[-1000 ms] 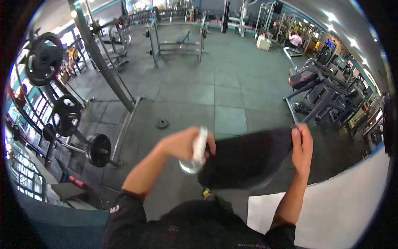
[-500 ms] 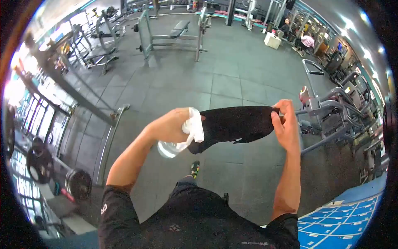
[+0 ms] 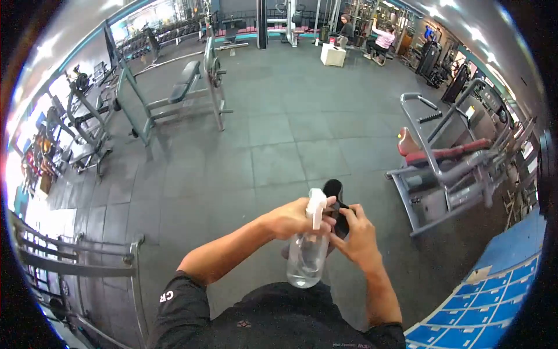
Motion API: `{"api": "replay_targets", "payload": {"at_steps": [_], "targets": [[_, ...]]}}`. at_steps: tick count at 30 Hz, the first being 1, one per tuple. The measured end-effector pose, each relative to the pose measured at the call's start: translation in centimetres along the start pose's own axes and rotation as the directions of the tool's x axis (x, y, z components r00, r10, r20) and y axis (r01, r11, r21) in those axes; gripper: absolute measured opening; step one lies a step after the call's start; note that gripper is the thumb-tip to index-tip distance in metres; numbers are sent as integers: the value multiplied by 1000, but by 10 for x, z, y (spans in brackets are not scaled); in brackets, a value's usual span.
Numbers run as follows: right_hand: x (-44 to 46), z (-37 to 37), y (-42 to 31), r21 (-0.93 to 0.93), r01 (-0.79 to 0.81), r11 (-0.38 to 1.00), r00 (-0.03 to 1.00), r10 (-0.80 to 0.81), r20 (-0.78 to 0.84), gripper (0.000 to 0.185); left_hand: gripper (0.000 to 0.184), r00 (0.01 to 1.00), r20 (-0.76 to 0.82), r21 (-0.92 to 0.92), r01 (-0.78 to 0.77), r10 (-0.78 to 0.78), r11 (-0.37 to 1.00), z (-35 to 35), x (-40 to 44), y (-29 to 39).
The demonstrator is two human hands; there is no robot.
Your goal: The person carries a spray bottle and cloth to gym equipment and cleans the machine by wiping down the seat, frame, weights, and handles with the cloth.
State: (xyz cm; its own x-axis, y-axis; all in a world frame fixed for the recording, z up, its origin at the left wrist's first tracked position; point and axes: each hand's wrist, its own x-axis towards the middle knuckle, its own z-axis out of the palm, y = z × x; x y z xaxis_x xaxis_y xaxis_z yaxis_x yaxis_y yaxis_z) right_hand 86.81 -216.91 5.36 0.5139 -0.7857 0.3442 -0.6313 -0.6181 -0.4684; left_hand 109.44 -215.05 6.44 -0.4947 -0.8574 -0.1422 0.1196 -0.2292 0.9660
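Note:
My left hand (image 3: 290,220) is closed around the neck of a clear spray bottle (image 3: 305,262), whose white trigger head (image 3: 317,203) points up. Some clear liquid shows at the bottom of the bottle. Just right of it, a black cloth (image 3: 333,187) is bunched between my two hands, and part of it is hidden behind the fingers. My right hand (image 3: 357,237) pinches the cloth close to the fingertips of my left hand. Both hands are near each other in front of my chest.
A bench with a rack (image 3: 186,81) stands ahead on the left. A machine with a red pad (image 3: 442,154) is on the right, above blue lockers (image 3: 482,299). Two people are at the back near a white box (image 3: 333,55). Metal rails (image 3: 75,269) stand at lower left.
My hands have come together and lower, folding the black cloth that was stretched out between them. The bottle now hangs upright. My view has turned, bringing the right-hand machine more into sight.

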Motion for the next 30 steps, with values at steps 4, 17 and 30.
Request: {"api": "replay_targets", "payload": {"at_steps": [4,17,30], "targets": [[160,42,97,-18,14,1000,998,-15,-64,24,94,999,29,373,8,-20,928,-111,107,47],[723,118,244,359,437,825,861,-499,97,10,35,804,-303,870,14,511,493,-550,351,171],[1278,158,385,322,522,790,815,-573,86,19,28,692,-35,879,-321,721,352,-997,664,433]]}}
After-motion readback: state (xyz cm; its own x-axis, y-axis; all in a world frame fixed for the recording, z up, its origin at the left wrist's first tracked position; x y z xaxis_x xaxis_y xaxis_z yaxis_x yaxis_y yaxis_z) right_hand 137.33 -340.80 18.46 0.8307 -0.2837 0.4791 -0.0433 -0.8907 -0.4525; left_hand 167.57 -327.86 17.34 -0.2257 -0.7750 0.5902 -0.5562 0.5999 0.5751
